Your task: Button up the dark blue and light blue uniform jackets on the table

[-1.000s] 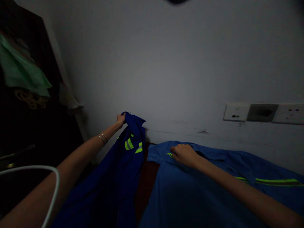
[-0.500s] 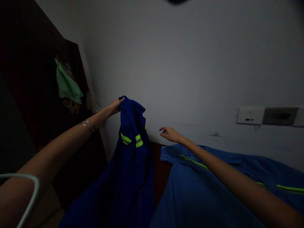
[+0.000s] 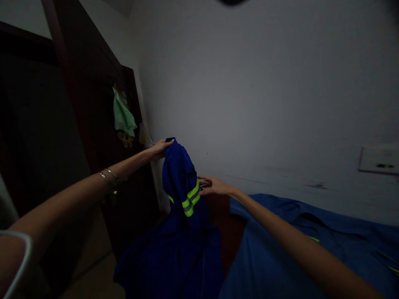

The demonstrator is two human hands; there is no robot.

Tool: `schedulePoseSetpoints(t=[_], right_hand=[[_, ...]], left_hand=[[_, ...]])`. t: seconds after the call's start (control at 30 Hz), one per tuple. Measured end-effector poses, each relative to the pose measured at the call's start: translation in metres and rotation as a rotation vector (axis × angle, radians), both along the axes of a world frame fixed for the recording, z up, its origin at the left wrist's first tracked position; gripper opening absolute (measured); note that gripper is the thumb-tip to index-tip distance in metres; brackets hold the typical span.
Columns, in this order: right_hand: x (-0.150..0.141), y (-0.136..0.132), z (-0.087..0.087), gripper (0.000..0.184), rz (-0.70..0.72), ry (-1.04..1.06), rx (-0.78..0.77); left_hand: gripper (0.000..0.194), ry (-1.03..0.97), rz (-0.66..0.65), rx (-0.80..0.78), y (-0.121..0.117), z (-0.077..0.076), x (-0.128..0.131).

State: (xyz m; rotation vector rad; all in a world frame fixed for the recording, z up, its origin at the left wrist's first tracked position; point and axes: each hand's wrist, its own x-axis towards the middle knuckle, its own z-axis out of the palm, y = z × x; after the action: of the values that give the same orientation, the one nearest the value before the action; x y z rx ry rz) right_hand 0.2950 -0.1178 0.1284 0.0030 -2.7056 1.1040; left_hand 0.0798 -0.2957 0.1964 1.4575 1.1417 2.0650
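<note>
A dark blue work jacket (image 3: pixel 181 249) with yellow-green and grey reflective bands hangs from my left hand (image 3: pixel 160 148), which pinches its top edge. Its lower part spreads down toward the bottom of the view. My right hand (image 3: pixel 215 186) is beside the banded part, thumb and fingers apart; the fingertips are at the fabric, and whether they touch it I cannot tell. Under my right forearm lies a lighter blue garment (image 3: pixel 268 253) with thin yellow-green trim, over a dark reddish-brown surface (image 3: pixel 230 232).
A dark door (image 3: pixel 102 99) stands at the left, with a green cloth (image 3: pixel 122 114) hanging on it. A pale wall (image 3: pixel 249 91) rises behind the garments. A wall socket (image 3: pixel 378 161) is at the right. A white cable-like loop (image 3: pixel 26 253) crosses the lower left corner.
My right hand has come left to the dark blue jacket, its fingers now spread at the reflective bands. The left hand keeps its pinch. The view has turned left, showing more of the door.
</note>
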Motion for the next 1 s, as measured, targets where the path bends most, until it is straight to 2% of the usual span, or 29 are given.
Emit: schedulePoseSetpoints(t=[0.17, 0.27, 0.37, 0.53, 0.63, 0.73, 0.87, 1.0], right_hand=[[-0.021, 0.003, -0.023, 0.043, -0.007, 0.099, 0.088], [-0.025, 0.009, -0.024, 0.031, -0.074, 0.176, 0.107], [-0.02, 0.016, -0.009, 0.03, -0.133, 0.214, 0.13], [-0.005, 0.023, 0.036, 0.034, -0.251, 0.295, 0.305], [0.001, 0.022, 0.061, 0.037, -0.338, 0.335, 0.341], [0.005, 0.018, 0.079, 0.035, -0.427, 0.366, 0.314], [0.01, 0.017, 0.09, 0.032, -0.5, 0.356, 0.241], [0.017, 0.022, 0.087, 0.025, -0.548, 0.218, 0.223]], left_hand=[[0.027, 0.043, 0.046, -0.004, -0.003, -0.007, -0.013], [0.029, 0.133, 0.071, -0.011, -0.011, -0.006, -0.029], [0.027, 0.283, 0.101, -0.123, -0.03, -0.001, -0.047], [0.032, 0.426, 0.142, -0.316, -0.066, 0.004, -0.064], [0.038, 0.46, 0.143, -0.363, -0.076, 0.002, -0.069], [0.038, 0.469, 0.171, -0.344, -0.076, -0.002, -0.078], [0.033, 0.5, 0.245, -0.26, -0.069, -0.001, -0.087], [0.024, 0.499, 0.348, -0.154, -0.058, 0.004, -0.078]])
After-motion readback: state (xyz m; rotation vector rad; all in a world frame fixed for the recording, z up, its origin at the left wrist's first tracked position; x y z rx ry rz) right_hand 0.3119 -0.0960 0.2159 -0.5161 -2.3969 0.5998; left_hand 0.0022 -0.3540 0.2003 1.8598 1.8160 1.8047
